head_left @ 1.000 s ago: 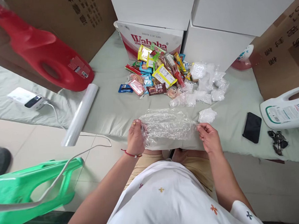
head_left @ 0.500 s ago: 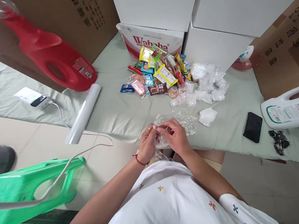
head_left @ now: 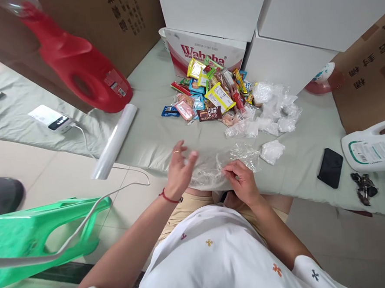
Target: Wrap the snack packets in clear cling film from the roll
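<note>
My left hand (head_left: 180, 167) is raised over the table edge, thumb and fingers spread, with nothing in it. My right hand (head_left: 242, 179) pinches the clear plastic wrap (head_left: 207, 171), which lies crumpled across the front of the cloth. To the right of the wrap sits a white bundle (head_left: 272, 151) in clear plastic. Several more plastic-wrapped bundles (head_left: 286, 108) cluster farther back. Beside them is a heap of packaged snacks (head_left: 220, 96), with a brown cocoa packet (head_left: 209, 114) at its front.
A roll of clear film (head_left: 114, 142) overhangs the table's left edge, near a red jug (head_left: 83, 72) and a white power bank (head_left: 51, 119). At right are a black phone (head_left: 330, 167), keys (head_left: 364, 188) and a white bottle (head_left: 373, 146). White boxes (head_left: 213, 12) stand behind.
My hands have come apart: the left has moved left and opened, the right now pinches the plastic wrap. The wrap has spread out flatter on the table. The view has shifted slightly.
</note>
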Demonstrator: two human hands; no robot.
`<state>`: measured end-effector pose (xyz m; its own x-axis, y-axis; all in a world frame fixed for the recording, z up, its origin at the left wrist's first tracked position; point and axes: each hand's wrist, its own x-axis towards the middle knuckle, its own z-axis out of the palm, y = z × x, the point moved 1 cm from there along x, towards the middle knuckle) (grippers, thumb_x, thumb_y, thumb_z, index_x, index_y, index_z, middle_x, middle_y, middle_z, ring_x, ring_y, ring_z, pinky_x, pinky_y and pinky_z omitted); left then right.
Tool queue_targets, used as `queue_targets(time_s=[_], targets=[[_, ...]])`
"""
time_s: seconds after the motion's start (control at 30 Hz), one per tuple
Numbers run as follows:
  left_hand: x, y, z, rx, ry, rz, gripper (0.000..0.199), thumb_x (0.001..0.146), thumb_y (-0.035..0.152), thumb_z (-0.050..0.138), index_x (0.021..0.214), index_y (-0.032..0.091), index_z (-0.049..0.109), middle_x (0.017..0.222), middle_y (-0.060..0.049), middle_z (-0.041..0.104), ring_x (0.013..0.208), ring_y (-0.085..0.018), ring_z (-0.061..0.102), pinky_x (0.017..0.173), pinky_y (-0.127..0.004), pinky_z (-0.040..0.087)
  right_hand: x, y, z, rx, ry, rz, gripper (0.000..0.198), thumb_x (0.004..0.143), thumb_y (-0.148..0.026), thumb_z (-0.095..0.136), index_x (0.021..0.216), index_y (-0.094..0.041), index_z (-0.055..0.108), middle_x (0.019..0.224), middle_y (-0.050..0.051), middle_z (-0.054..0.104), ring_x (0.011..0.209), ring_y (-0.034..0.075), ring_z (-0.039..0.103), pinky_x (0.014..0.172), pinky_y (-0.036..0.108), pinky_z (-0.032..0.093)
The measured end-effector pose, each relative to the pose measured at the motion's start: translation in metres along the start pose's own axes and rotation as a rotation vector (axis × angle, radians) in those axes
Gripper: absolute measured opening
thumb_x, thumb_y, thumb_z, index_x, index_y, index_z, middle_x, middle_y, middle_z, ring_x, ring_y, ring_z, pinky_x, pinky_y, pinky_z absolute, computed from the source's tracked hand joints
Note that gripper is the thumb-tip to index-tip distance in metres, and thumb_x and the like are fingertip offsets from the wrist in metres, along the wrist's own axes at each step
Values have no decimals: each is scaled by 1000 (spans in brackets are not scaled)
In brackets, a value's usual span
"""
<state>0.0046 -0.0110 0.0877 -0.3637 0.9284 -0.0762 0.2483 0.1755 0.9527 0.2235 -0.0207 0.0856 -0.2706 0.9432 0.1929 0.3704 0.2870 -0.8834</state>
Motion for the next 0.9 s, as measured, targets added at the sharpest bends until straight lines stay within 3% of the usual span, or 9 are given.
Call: queue_targets(time_s=[0.07,0.13,0.2,0.37,0.47,0.57,0.7,0.8,0.9], targets=[[10,6,13,140,-163,30,45,74,60,78,93,20,67,90,-5,66,75,-18,54,66,-27,38,-3,1,-3,-26,-22,-22,20,101,-35,58,94,-25,74,92,4,64,83,17,61,75,31,50],[15,5,28,157,-363,-4,45,75,61,76,66,20,59,61,2,50,58,-13,42,56,-27,29,-8,3,-8,-47,21,-10,20,101,-35,57,93,-25,73,93,5,65,84,17,62,76,32,50],[15,-2,40,79,-430,-35,53,83,63,65,55,21,49,52,4,33,52,-11,30,53,-27,22,-15,7,-15,-65,136,47,20,100,-38,59,92,-25,72,92,5,65,82,18,61,75,32,50],[5,-22,37,-82,-159,-72,53,90,62,59,58,20,51,54,5,34,54,-11,29,53,-26,24,-55,29,-28,145,452,368,29,95,-52,64,89,-23,65,80,0,59,66,14,51,61,28,45],[-6,-24,29,-72,-98,-91,51,92,60,58,60,20,53,52,5,33,53,-11,28,53,-26,24,-79,37,-37,246,326,539,35,94,-59,63,92,-23,65,76,0,60,60,14,49,58,28,46],[-21,-19,26,-24,-93,-38,50,93,58,60,60,21,53,52,5,37,54,-12,30,54,-26,25,-81,29,-56,4,269,456,43,95,-61,59,111,-23,69,103,9,70,86,21,63,80,37,55],[-37,-8,30,7,-131,50,50,92,58,61,59,21,53,51,5,36,53,-12,31,55,-26,27,-40,8,-56,-299,229,201,55,91,-61,64,132,-23,64,132,15,65,123,32,56,106,50,46],[-41,-5,32,-9,-159,64,50,92,58,61,61,21,55,51,5,37,53,-11,33,55,-26,28,-3,7,-33,-245,76,248,39,89,-58,67,107,-23,73,98,8,73,99,28,64,91,43,52],[-41,-17,25,-130,-104,-50,53,92,65,60,63,21,54,53,5,38,53,-11,33,53,-25,29,16,21,-16,-6,136,391,39,93,-59,60,83,-22,69,67,0,61,64,17,56,63,31,50]])
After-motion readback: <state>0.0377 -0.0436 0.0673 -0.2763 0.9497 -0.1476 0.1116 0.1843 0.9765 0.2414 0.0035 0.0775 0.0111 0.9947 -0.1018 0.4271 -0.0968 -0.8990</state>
